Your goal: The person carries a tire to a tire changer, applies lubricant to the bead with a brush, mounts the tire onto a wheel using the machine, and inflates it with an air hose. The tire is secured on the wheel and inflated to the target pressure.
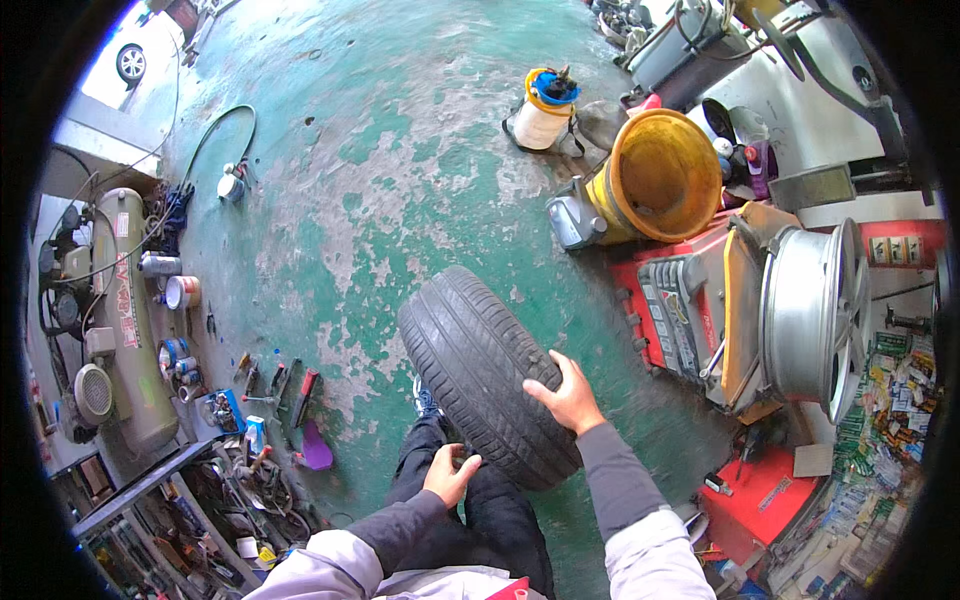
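Nearby, yellow drum (682, 140), silver rim (798, 312), right hand (572, 398) spread on tyre (475, 350), left hand (449, 477) half-curled

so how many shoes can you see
1: the left shoe, just left of the tire. The right one is not visible, possibly hidden by the tire.

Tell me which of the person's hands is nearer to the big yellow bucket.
The right hand: it is on the right side of the tyre, with the yellow bucket ahead and to its right. The left hand is farther back, by the tyre's lower left edge.
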`<state>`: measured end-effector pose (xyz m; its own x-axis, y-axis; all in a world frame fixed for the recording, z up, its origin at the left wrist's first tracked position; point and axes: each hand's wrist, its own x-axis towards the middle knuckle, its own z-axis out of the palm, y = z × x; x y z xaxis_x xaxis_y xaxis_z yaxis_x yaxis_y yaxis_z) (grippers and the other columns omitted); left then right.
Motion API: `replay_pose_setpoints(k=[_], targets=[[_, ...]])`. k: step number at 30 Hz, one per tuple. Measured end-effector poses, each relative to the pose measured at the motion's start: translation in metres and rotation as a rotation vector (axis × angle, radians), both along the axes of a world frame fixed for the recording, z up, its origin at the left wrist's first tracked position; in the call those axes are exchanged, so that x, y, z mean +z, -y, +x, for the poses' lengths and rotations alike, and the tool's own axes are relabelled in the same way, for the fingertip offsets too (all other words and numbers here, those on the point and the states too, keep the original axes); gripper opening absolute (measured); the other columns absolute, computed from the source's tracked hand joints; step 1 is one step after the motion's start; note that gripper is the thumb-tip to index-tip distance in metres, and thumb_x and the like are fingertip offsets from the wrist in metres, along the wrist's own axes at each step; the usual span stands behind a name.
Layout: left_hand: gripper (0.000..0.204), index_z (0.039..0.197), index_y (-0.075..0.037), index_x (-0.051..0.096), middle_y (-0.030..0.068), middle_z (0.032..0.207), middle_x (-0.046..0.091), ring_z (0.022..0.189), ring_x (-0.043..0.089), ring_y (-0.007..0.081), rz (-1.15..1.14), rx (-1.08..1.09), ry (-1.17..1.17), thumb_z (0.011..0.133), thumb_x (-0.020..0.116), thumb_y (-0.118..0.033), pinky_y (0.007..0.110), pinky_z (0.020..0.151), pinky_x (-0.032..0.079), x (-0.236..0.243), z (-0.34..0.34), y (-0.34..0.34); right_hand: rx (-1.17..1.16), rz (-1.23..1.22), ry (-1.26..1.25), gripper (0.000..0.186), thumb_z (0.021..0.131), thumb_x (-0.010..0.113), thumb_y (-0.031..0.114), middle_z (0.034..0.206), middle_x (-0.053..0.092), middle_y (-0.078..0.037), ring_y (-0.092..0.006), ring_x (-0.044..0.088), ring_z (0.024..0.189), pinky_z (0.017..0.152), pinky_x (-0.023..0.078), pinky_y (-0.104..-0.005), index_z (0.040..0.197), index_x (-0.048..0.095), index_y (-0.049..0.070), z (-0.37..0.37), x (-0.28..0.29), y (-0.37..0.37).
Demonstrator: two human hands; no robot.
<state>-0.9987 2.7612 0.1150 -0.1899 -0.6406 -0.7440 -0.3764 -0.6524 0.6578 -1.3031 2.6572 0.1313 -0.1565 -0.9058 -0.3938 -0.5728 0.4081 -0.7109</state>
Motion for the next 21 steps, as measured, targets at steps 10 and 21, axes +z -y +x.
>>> replay_pose_setpoints(k=[10, 21], targets=[[0.068, 0.129, 0.009, 0.059, 0.0230, 0.124, 0.068, 0.115, 0.065, 0.0292, 0.236, -0.060, -0.110, 0.098, 0.066, -0.050, 0.039, 0.101, 0.050, 0.005, 0.015, 0.019, -0.484, 0.404, 0.062, 0.072, 0.105, 0.044, 0.061, 0.124, 0.070, -0.020, -0.0267, 0.067, 0.110, 0.101, 0.047, -0.0355, 0.128, 0.067, -0.004, -0.038, -0.059, -0.023], [0.109, 0.147, 0.016, 0.038, 0.0306, 0.142, 0.057, 0.134, 0.056, 0.0360, 0.522, -0.305, -0.244, 0.086, 0.071, -0.068, 0.040, 0.113, 0.043, 0.004, 0.021, -0.002, -0.418, 0.734, 0.543, 0.072, 0.104, 0.050, 0.059, 0.132, 0.069, -0.013, -0.0243, 0.065, 0.117, 0.105, 0.047, -0.0369, 0.136, 0.063, -0.004, 0.008, -0.027, 0.032]])
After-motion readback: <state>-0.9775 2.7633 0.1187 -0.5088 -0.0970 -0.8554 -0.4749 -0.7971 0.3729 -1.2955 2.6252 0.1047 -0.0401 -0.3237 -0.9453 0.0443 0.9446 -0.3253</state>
